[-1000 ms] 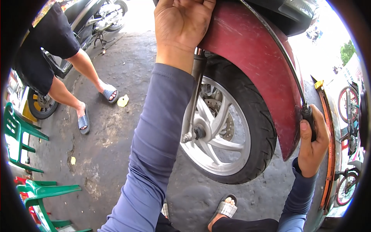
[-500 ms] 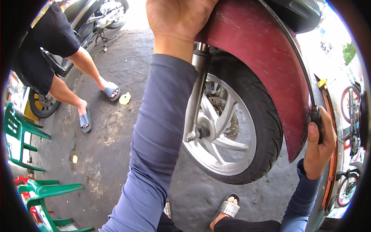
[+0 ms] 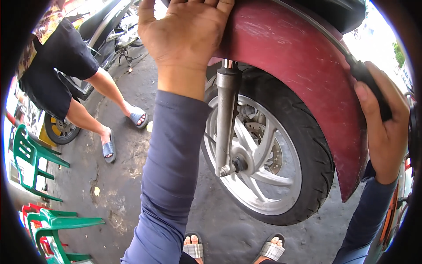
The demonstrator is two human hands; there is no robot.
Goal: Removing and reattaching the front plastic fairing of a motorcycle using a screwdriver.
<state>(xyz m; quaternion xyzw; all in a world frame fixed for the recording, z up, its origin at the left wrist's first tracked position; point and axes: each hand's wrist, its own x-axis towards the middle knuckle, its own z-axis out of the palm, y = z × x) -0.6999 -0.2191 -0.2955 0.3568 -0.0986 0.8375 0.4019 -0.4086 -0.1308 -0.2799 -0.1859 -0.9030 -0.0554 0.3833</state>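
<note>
The motorbike's scratched red front fender (image 3: 285,48) arches over the front wheel (image 3: 316,154). My left hand (image 3: 187,37) is raised, palm in view, at the fender's upper left edge. Its thumb stands apart and its fingertips run out of the picture at the top. On the other side, my right hand (image 3: 387,119) is closed around the black handle of a long screwdriver (image 3: 365,75). The shaft lies along the fender's far edge, up toward the dark bodywork (image 3: 334,15); its tip is out of sight. The silver fork leg (image 3: 226,119) comes down below my left hand.
A person in black shorts (image 3: 72,57) and slide sandals stands at the left, near a parked motorbike (image 3: 99,35). Green plastic chairs (image 3: 37,154) line the left rim. My own sandalled feet (image 3: 272,250) are below the wheel on the dark ground.
My right hand has moved up and right with the screwdriver, whose handle is now more tilted. My left hand, the fender and the wheel appear lower in the view.
</note>
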